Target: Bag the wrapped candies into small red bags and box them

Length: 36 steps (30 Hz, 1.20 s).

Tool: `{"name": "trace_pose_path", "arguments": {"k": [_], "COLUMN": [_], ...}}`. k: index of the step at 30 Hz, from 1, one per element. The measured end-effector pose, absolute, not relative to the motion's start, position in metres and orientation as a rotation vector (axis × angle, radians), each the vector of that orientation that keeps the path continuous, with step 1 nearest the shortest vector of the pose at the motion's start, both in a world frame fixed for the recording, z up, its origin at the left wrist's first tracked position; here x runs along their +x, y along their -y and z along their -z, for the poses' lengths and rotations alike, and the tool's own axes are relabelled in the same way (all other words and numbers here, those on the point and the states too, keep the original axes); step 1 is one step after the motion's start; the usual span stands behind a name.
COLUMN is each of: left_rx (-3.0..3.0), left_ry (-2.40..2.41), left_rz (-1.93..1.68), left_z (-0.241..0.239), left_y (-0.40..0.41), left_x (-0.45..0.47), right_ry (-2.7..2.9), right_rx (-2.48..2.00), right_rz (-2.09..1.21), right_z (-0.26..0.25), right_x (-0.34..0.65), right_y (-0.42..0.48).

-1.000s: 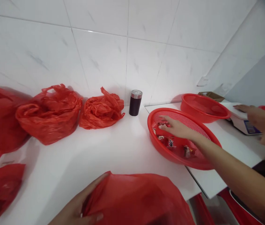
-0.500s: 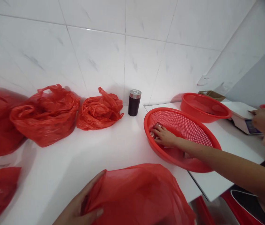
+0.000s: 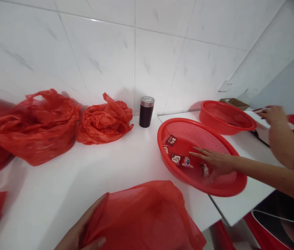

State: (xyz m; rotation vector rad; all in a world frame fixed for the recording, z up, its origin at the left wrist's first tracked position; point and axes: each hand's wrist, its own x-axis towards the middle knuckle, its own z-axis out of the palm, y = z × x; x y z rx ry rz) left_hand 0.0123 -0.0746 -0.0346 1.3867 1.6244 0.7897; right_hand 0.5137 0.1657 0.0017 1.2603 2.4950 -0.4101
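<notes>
My left hand (image 3: 78,234) is at the bottom edge, its thumb and fingers closed on the rim of a big red plastic bag (image 3: 147,217) that lies on the white counter. My right hand (image 3: 214,161) reaches into a wide red mesh basket (image 3: 236,185), palm down with the fingers stretched flat. It rests among several small wrapped sweets (image 3: 180,160) on the basket floor; one sweet sits right by the thumb.
Two tied red bags (image 3: 36,125) (image 3: 105,118) and a dark jar with a silver lid (image 3: 146,111) stand by the tiled wall. A second red basket (image 3: 226,116) lies behind the first. Another person's hand (image 3: 274,114) is over a white scale at the far right.
My right hand has drawn back from the basket's far-left side to its near-right part, uncovering the sweets. The other person's hand has shifted on the scale. My left hand keeps its hold.
</notes>
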Motion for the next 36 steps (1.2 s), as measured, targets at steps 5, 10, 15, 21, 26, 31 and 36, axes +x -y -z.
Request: {"name": "trace_pose_path", "arguments": {"k": [5, 10, 15, 21, 26, 31, 36], "left_rx": [1.353, 1.397, 1.385, 1.374, 1.216, 1.193, 1.229], "left_ry": [-1.596, -1.613, -1.601, -1.586, -1.532, -1.488, -1.423], "left_rz": [-0.774, -0.746, -0.665, -0.639, -0.828, -0.853, -0.807], "left_z": [0.038, 0.035, 0.035, 0.031, 0.021, 0.019, 0.026], "left_y": [0.066, 0.059, 0.061, 0.063, 0.065, 0.069, 0.069], "left_x": [0.034, 0.044, 0.038, 0.039, 0.048, 0.047, 0.038], "right_ry": [-2.569, -2.779, -2.874, -2.891, -2.752, -2.576, -2.562], "right_rx": [1.242, 1.178, 1.165, 1.245, 1.547, 1.725, 1.724], "right_rz": [0.421, 0.29, 0.268, 0.247, 0.221, 0.281, 0.466], "right_z": [0.015, 0.029, 0.033, 0.028, 0.024, 0.017, -0.003], "right_x": [0.496, 0.435, 0.388, 0.374, 0.372, 0.366, 0.364], "right_y": [-0.168, -0.183, -0.204, -0.235, -0.255, -0.26, -0.251]}}
